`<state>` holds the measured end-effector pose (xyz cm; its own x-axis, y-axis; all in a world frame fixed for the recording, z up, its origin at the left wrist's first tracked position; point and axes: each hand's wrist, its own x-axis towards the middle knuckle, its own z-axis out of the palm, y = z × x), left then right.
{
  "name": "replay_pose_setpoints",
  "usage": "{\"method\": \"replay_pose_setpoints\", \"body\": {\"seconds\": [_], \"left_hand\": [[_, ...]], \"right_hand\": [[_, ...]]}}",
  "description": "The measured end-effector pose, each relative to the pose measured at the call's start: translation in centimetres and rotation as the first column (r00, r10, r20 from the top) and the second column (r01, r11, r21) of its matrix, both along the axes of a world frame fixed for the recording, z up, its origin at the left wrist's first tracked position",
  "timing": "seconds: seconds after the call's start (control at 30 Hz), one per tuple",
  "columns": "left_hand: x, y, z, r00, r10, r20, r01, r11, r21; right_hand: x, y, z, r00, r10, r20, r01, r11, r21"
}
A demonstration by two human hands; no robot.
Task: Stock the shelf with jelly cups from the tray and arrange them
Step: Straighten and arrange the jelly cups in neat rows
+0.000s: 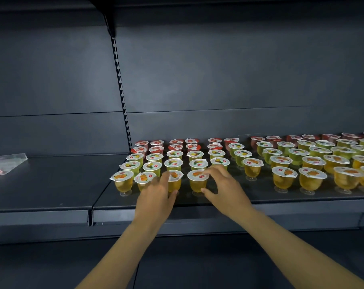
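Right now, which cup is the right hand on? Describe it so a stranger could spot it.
Start at the dark shelf and find its front row of orange jelly cups. In the left block, count to the fourth cup from the left end. It alone sits between the right hand's thumb and fingers; the left hand holds its neighbour.

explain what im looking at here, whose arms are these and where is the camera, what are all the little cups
There is no machine: a person wears the single camera on their head, so it looks forward and down at their own bare arms. They are stocking a dark store shelf with sealed jelly cups, set in rows: red at the back, green in the middle, orange at the front. The left hand grips one front orange cup; the right hand holds its neighbour between fingers and thumb. A clear plastic bag lies on the shelf at far left. No tray is in view.
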<state>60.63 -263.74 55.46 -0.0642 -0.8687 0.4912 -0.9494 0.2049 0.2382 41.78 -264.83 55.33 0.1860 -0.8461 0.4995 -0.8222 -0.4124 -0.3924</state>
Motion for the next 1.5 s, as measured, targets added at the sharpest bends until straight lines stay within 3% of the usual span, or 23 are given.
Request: {"method": "replay_pose_setpoints", "body": {"seconds": [0.13,0.33,0.6,0.9,0.97,1.03,1.1,1.17,1.37,1.5], "left_hand": [[-1.2,1.8,1.3,0.987,0.044,0.154,-0.035,0.998,-0.060],[-5.8,4.1,3.3,0.968,-0.001,0.250,0.033,0.991,-0.127],[-16.1,6.9,3.8,0.968,-0.078,0.240,0.128,0.970,-0.204],[-25.4,8.0,2.5,0.982,-0.054,0.183,0.080,0.988,-0.133],[-26.4,7.5,2.0,0.992,-0.071,0.104,0.080,0.993,-0.087],[-26.9,6.3,1.3,0.987,-0.107,-0.122,0.106,0.994,-0.014],[-27.1,4.8,0.7,0.907,-0.110,-0.407,0.149,0.987,0.065],[-27.2,3.2,0.3,0.823,-0.082,-0.563,0.177,0.977,0.116],[-27.9,-1.1,-0.5,0.689,-0.054,-0.723,0.277,0.941,0.195],[-28.5,-2.5,-0.9,0.661,-0.066,-0.748,0.307,0.933,0.189]], "right_hand": [[-2.2,2.0,1.3,0.992,-0.032,-0.121,0.029,0.999,-0.026],[-6.9,5.5,3.2,0.955,-0.097,-0.279,0.079,0.994,-0.076],[-17.3,9.9,4.3,0.939,-0.160,-0.304,0.129,0.985,-0.119],[-26.4,10.4,4.2,0.933,-0.101,-0.345,0.073,0.993,-0.092],[-27.1,9.5,3.6,0.959,-0.073,-0.273,0.057,0.996,-0.065],[-27.2,8.2,2.7,0.991,-0.049,-0.121,0.047,0.999,-0.018],[-27.0,6.7,1.7,0.999,-0.044,0.023,0.043,0.998,0.044],[-26.6,5.1,0.7,0.994,-0.062,0.089,0.056,0.996,0.069],[-25.8,1.2,-1.2,0.935,-0.172,0.310,0.153,0.985,0.084],[-25.4,0.0,-2.1,0.855,-0.192,0.481,0.148,0.981,0.127]]}}
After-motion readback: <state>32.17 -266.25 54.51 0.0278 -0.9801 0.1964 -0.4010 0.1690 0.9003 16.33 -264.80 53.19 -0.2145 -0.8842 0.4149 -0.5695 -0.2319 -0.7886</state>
